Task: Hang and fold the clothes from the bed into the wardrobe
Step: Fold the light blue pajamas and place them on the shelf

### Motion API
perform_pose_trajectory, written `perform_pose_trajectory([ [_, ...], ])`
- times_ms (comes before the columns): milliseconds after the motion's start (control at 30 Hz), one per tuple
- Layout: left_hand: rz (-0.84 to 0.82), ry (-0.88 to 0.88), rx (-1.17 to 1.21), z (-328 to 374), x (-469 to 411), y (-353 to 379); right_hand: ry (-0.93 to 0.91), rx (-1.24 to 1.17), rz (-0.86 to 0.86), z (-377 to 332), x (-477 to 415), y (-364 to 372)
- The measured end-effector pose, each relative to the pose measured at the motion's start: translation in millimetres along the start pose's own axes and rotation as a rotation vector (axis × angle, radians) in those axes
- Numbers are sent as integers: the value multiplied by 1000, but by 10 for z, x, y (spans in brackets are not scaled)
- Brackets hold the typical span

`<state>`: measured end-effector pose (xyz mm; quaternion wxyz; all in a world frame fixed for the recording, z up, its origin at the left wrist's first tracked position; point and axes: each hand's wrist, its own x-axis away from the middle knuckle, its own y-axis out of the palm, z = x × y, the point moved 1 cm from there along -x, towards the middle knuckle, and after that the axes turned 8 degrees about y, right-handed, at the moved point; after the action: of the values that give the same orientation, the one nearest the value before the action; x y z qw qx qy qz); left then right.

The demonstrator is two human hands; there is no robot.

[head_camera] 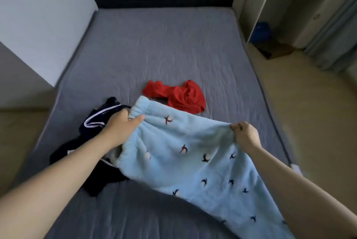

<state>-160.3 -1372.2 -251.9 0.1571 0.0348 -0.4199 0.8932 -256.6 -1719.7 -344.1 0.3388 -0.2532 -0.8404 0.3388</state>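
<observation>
Both hands grip the light blue fleece trousers [185, 153]: left hand [121, 128] at the waistband, right hand [245, 136] pinching the far edge, stretching them flat over the bed [164, 49] (presumably for folding). Red garment [181, 95] and dark garment [96, 142] lie beside them.

The bed [164, 49] carries a navy garment [92, 120] under the left hand [119, 128], blue pants [183, 163] between it and the right hand [245, 136], and a red garment [183, 96] beyond both.

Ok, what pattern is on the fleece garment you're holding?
Light blue fleece garment scattered with small dark bird-like motifs, seen in the head view; both hands grip it.
</observation>
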Motion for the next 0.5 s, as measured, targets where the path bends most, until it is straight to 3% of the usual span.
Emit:
perform_pose_trajectory([
  [167, 98, 13, -82, -1110, -537, 498, 62, 3, 24, 89, -470, 1364],
  [500, 80, -113, -44, -2517, -1079, 455, -11, 91, 33, -562, -853, 2589],
])
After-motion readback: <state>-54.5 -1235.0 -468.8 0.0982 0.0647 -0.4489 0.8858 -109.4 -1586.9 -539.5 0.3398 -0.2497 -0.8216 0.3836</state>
